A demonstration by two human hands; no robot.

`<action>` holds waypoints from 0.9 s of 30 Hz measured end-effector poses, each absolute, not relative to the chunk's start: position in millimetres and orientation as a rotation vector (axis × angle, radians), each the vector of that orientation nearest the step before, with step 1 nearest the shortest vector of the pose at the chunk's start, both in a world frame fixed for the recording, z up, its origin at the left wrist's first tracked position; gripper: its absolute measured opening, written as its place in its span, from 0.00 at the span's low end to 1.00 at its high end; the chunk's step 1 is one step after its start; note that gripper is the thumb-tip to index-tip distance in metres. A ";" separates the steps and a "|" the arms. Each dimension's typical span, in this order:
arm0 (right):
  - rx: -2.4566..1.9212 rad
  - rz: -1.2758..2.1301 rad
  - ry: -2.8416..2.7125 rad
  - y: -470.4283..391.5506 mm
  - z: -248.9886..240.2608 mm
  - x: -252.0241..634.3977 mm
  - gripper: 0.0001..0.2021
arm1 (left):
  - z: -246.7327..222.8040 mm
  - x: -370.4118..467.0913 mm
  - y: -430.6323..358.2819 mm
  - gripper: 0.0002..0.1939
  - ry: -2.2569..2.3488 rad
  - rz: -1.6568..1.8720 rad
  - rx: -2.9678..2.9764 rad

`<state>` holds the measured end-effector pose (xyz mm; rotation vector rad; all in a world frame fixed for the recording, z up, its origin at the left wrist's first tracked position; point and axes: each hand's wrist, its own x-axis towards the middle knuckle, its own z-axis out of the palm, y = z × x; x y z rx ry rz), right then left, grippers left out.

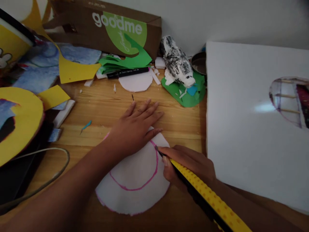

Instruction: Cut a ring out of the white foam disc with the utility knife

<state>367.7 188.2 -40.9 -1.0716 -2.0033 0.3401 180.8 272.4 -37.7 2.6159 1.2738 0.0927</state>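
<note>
A round white board with a pink circle drawn inside its rim lies on the wooden table. My left hand rests flat across its upper part, fingers spread and reaching past the edge onto the wood. Wrapped round a yellow and black cutter, my right hand sits at the board's right side. The cutter's tip touches or nearly touches the pink line at the upper right, and its handle slants down to the lower right.
A large white board with a round hole takes up the right. Behind are a brown box, green paper, a black marker and a black-and-white painted object. A yellow ring and a cable lie left.
</note>
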 end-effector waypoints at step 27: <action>-0.993 0.424 -2.086 196.8 -43.9 376.6 0.13 | -32.2 182.3 256.7 0.26 1.459 0.041 2.464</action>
